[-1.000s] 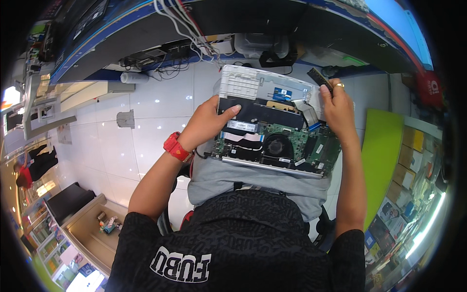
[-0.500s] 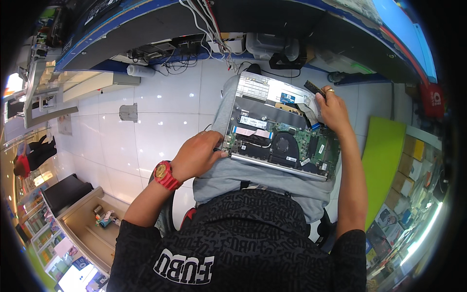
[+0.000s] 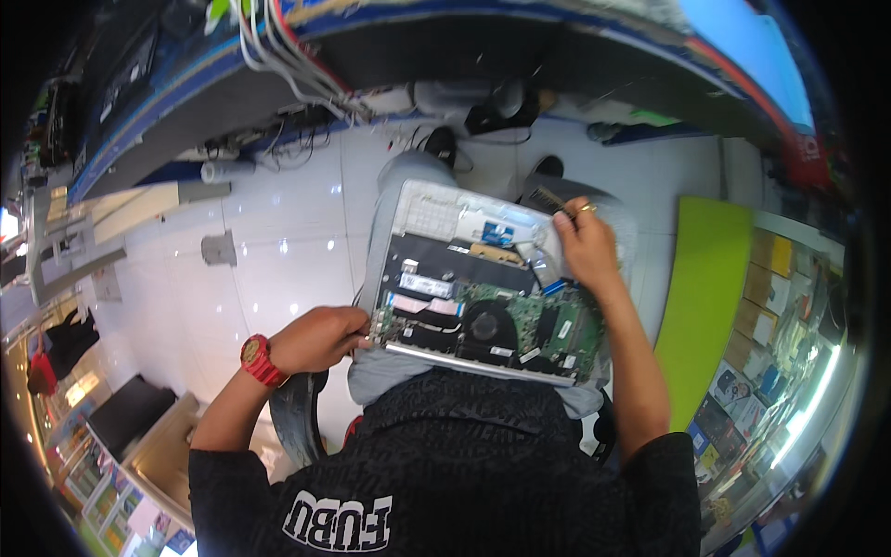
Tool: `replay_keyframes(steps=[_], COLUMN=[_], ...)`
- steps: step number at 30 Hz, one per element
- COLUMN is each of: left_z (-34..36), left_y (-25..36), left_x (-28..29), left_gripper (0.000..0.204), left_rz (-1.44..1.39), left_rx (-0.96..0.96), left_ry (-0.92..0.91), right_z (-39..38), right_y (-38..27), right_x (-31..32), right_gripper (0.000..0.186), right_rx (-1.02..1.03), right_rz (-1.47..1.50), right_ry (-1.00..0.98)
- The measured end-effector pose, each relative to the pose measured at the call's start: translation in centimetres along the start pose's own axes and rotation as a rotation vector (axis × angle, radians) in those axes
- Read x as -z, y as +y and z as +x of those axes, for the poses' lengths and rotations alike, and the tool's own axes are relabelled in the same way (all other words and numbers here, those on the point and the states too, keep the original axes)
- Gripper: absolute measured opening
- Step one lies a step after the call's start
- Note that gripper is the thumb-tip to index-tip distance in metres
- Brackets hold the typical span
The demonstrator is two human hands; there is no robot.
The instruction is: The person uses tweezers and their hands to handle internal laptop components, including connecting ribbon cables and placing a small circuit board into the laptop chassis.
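An opened laptop base point(image 3: 436, 243) lies tilted across my lap, its inside facing up. A green circuit board point(image 3: 580, 320), a round black fan point(image 3: 486, 322) and a flat ribbon cable point(image 3: 422, 304) show in it. My left hand point(image 3: 325, 339) grips its near left corner, thumb and fingers closed on the edge. Above its far right part, my right hand point(image 3: 587, 243) pinches a dark narrow bar with a speckled surface point(image 3: 548, 198); its kind is not clear. Beneath that hand, a loose pale ribbon cable with a blue end point(image 3: 554, 288) lies near the board.
A dark counter point(image 3: 418, 60) with a blue edge runs across the far side, cables point(image 3: 278, 56) hanging from it. My black shoes point(image 3: 440, 147) rest on the white tiled floor. To the right stand a green panel point(image 3: 710, 306) and a display case point(image 3: 756, 371); an open drawer point(image 3: 162, 459) is at left.
The view has shifted, so the laptop and both hands appear further left and lower. My shoes now show beyond the laptop. Both hands keep their holds.
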State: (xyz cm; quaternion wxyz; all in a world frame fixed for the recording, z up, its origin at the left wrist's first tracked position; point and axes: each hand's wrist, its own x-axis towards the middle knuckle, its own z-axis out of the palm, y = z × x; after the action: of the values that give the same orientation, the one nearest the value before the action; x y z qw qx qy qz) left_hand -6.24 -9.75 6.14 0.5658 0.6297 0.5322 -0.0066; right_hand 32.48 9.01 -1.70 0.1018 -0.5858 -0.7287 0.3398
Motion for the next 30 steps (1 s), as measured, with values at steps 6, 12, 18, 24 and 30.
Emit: replay_keyframes(steps=[6, 12, 18, 24, 30], left_z=[1.1, -0.1, 3.6, 14.8, 19.8], left_y=[-1.2, -5.1, 2.1, 9.3, 11.4], left_x=[1.4, 1.4, 2.1, 2.2, 0.3], left_gripper=[0.012, 0.017, 0.027, 0.034, 0.044], left_rz=[-0.301, -0.19, 0.09, 0.256, 0.133], left_rx=[0.074, 0.215, 0.074, -0.207, -0.087], left_ry=[-0.117, 0.111, 0.848, 1.019, 0.886], right_z=[0.9, 0.1, -0.1, 0.5, 0.0], right_y=[0.3, 0.9, 0.3, 0.9, -1.6], right_x=[0.6, 0.4, 0.2, -0.5, -0.8], right_gripper=[0.024, 0.024, 0.024, 0.023, 0.018], right_rx=[0.06, 0.085, 0.09, 0.015, 0.243], right_rz=[-0.019, -0.02, 0.026, 0.264, 0.363], right_ry=[0.071, 0.076, 0.124, 0.166, 0.181])
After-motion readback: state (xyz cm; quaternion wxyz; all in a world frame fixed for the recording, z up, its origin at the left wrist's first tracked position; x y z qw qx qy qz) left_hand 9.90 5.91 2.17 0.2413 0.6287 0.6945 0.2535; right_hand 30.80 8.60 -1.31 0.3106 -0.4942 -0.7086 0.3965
